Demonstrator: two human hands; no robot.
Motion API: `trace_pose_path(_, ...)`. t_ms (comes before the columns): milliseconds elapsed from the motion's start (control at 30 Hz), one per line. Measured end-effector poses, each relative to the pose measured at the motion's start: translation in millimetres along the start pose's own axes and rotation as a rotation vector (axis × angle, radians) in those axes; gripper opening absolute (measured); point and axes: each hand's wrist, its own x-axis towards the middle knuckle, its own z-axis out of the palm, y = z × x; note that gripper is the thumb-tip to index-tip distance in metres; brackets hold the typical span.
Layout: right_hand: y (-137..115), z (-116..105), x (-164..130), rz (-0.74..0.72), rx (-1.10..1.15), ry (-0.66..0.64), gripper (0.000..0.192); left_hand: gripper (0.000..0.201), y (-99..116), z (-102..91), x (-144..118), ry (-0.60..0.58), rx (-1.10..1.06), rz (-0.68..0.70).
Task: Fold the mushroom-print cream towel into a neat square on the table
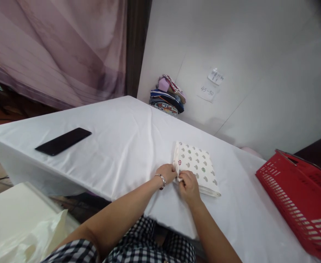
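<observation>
A folded white cloth (199,164) printed with grey, red and green mushrooms lies flat on the white-covered table (116,135). My left hand (166,172), with a silver bracelet at the wrist, pinches the cloth's near left corner. Right beside it, the fingers of my right hand (189,186) are closed on the same corner from the near side. Both hands rest at the table's front edge, close together. Parts of the fingertips are hidden in the folds.
A red plastic basket (300,204) stands at the right. A black flat phone-like slab (64,141) lies at the left. Folded clothes (167,96) are stacked against the wall, below paper notes (206,91). At lower left is a white box-like surface (15,215) with crumpled plastic.
</observation>
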Motion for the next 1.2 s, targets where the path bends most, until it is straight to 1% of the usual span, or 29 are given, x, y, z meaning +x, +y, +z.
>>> trace_pose_path(167, -2.7, 0.1, 1.0, -0.019, 0.014, 0.007, 0.03, 0.017, 3.1, -3.8, -0.2, -0.016, 0.005, -0.018)
trace_pose_path(233, -4.9, -0.1, 0.3, -0.031, 0.024, -0.004, 0.032, 0.024, 4.3, -5.0, -1.0, 0.01, -0.02, -0.029)
trace_pose_path(300, -6.9, -2.3, 0.0, -0.01, 0.054, -0.01, 0.033, 0.032, 5.0, -4.8, -2.3, 0.043, -0.037, -0.023)
trace_pose_path(367, -7.2, -7.5, 1.9, 0.042, 0.123, -0.042, 0.032, 0.035, 5.2, -3.1, -4.1, 0.061, -0.019, -0.001)
trace_pose_path(433, -4.2, -15.4, 8.7, 0.131, 0.246, -0.133, 0.026, 0.032, 5.4, -0.7, -5.8, 0.07, 0.029, 0.027)
trace_pose_path(500, 2.6, -22.8, 22.4, 0.239, 0.351, -0.214, 0.022, 0.028, 5.5, 1.5, -7.2, 0.073, 0.072, 0.044)
trace_pose_path(533, 7.4, -25.0, 31.8, 0.284, 0.355, -0.221, 0.023, 0.028, 5.5, 2.3, -7.8, 0.074, 0.084, 0.046)
trace_pose_path(567, 13.0, -25.6, 42.5, 0.308, 0.321, -0.209, 0.026, 0.028, 5.5, 2.8, -8.3, 0.074, 0.092, 0.047)
trace_pose_path(633, 26.2, -21.5, 65.1, 0.296, 0.161, -0.187, 0.033, 0.029, 5.4, 3.5, -9.3, 0.076, 0.1, 0.038)
trace_pose_path(667, 33.5, -17.3, 75.7, 0.286, 0.069, -0.218, 0.04, 0.03, 5.3, 3.6, -9.9, 0.077, 0.102, 0.034)
trace_pose_path(700, 41.0, -12.3, 85.0, 0.299, -0.02, -0.282, 0.047, 0.029, 5.3, 3.7, -10.4, 0.077, 0.102, 0.033)
trace_pose_path(767, 55.1, -2.2, 98.7, 0.373, -0.165, -0.447, 0.056, 0.028, 5.2, 3.8, -11.3, 0.069, 0.096, 0.038)
trace_pose_path(833, 65.8, 5.3, 105.5, 0.455, -0.248, -0.567, 0.058, 0.028, 5.5, 3.8, -12.0, 0.054, 0.089, 0.04)
trace_pose_path(867, 69.2, 7.9, 106.9, 0.48, -0.266, -0.597, 0.059, 0.028, 5.8, 3.8, -12.2, 0.044, 0.088, 0.039)
trace_pose_path(900, 71.3, 9.8, 107.4, 0.495, -0.276, -0.605, 0.059, 0.027, 6.1, 3.7, -12.4, 0.035, 0.09, 0.036)
trace_pose_path(967, 71.9, 12.9, 106.9, 0.497, -0.293, -0.573, 0.059, 0.026, 6.9, 3.3, -12.6, 0.024, 0.093, 0.034)
trace_pose_path(1067, 68.9, 17.9, 105.6, 0.45, -0.305, -0.531, 0.059, 0.025, 7.7, 2.3, -13.0, 0.019, 0.088, 0.044)
trace_pose_path(1200, 67.4, 21.0, 108.3, 0.447, -0.289, -0.595, 0.058, 0.025, 7.4, 1.5, -13.4, 0.02, 0.086, 0.042)
